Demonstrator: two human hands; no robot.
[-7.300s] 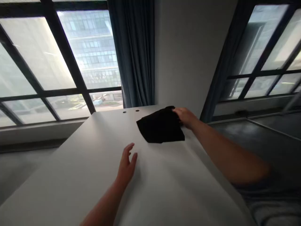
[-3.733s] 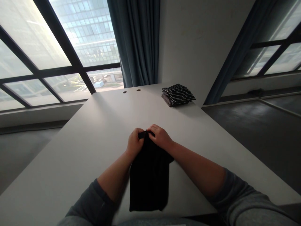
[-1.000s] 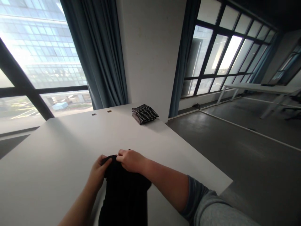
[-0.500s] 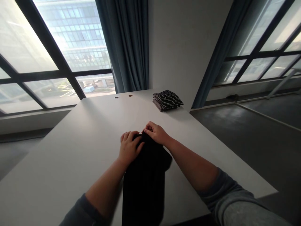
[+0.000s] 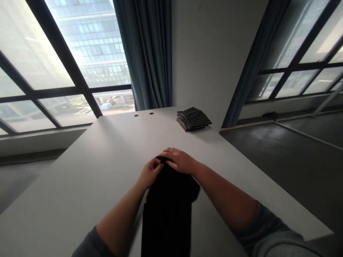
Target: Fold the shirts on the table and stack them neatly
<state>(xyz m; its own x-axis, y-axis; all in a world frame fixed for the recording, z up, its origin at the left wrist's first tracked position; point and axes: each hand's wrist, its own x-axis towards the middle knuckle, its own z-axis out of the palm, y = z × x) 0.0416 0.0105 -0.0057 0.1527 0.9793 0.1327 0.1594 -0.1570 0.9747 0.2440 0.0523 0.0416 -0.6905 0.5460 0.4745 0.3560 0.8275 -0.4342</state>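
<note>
A black cloth garment (image 5: 168, 210) lies lengthwise on the white table (image 5: 107, 171) and runs out of the bottom of the view. Its kind is hard to make out because the cloth is so dark. At the far end, my left hand (image 5: 150, 172) pinches the left corner between thumb and curled fingers. My right hand (image 5: 180, 160) rests across the far edge, its fingers stretched toward the left hand and the thumb apart on the near side. A fold of the cloth sticks out to the right under my right wrist.
A folded stack of cloth, black with white stripes over a greyish layer (image 5: 193, 119), sits near the table's far right corner. Two round cable holes (image 5: 151, 113) are near the back edge. Behind stand a blue curtain (image 5: 150, 53), a pillar (image 5: 214, 53) and windows.
My left hand has gone from spread fingers on the cloth to a pinch. My right hand has gone from a pinch to stretched fingers over the edge. The view has tilted up slightly.
</note>
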